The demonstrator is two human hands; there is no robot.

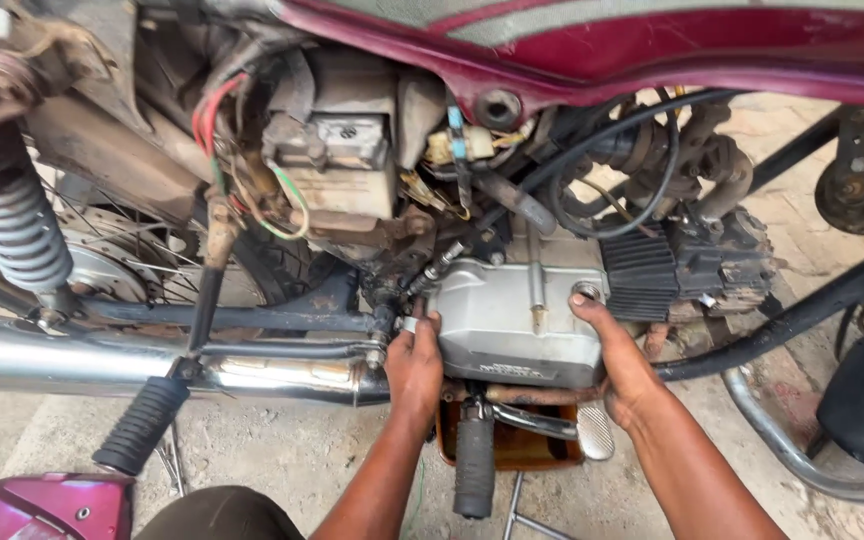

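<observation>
Both hands on the grey engine cover (512, 325) low on the bike: left hand (414, 365) fingers pressed on its rear edge, right hand (620, 355) gripping the front corner. Could slip off into the oil tray (512, 448) underneath if either grip loosens

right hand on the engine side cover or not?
Touching. The head view shows the right hand gripping the right edge of the grey engine side cover, fingers wrapped over its upper corner with no gap showing.
</observation>
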